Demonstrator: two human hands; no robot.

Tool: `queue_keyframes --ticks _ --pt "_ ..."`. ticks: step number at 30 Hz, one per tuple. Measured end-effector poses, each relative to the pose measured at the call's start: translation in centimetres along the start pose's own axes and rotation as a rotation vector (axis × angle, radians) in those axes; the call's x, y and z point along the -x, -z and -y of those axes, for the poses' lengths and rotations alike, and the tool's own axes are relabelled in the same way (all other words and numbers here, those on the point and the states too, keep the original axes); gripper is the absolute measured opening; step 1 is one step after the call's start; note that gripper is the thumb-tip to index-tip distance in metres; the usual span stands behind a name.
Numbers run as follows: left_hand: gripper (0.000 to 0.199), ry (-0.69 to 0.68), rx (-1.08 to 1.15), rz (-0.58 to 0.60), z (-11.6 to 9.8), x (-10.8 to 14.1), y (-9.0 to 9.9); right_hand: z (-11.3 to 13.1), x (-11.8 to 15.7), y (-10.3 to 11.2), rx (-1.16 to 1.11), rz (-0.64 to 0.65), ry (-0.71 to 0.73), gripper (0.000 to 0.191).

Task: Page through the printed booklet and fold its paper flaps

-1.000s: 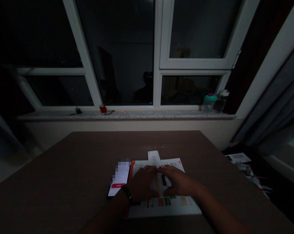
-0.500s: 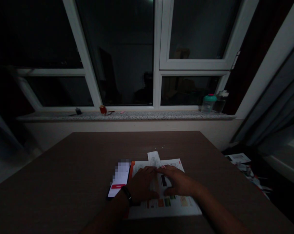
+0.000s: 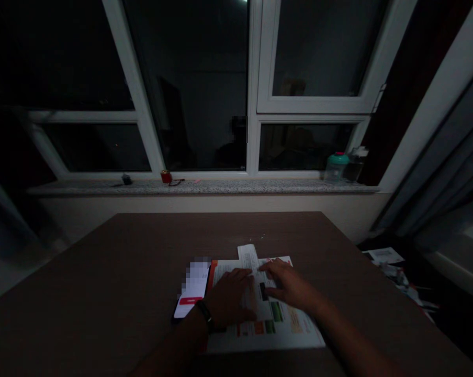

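A printed booklet (image 3: 276,340) with an orange left edge lies flat on the dark wooden table. On top of it rests a long printed paper strip (image 3: 247,253), its far end sticking out past the booklet's top edge. My left hand (image 3: 231,298), with a black band at the wrist, lies over the strip and booklet with fingers stretched out. To its right, my right hand (image 3: 291,284) has thumb and fingers apart, with fingertips at the strip's right edge. Just left of the booklet is a phone (image 3: 195,283) with a lit screen and a red bar.
Small white scraps (image 3: 262,236) lie beyond the strip on the table (image 3: 150,241). The granite windowsill (image 3: 228,186) holds a red jar (image 3: 166,176), a dark little bottle (image 3: 126,179) and a teal-lidded bottle (image 3: 336,166). Papers (image 3: 387,256) are heaped past the table's right edge.
My right hand has moved slightly right and away from my left fingertips, uncovering more of the strip. My left hand stays in nearly the same place.
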State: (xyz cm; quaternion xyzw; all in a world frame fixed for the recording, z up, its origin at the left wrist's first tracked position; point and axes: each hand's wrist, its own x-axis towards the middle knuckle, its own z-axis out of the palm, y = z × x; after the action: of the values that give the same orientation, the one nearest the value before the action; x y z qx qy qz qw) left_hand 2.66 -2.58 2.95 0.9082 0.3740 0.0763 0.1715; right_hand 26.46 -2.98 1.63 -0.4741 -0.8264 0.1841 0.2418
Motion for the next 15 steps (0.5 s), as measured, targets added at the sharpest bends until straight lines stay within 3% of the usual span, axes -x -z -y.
queue_keyframes --ticks 15 --pt "0.082 -0.009 0.001 -0.006 0.3 0.0 -0.4 -1.0 -0.1 -1.2 -0.021 -0.011 -0.052 0.053"
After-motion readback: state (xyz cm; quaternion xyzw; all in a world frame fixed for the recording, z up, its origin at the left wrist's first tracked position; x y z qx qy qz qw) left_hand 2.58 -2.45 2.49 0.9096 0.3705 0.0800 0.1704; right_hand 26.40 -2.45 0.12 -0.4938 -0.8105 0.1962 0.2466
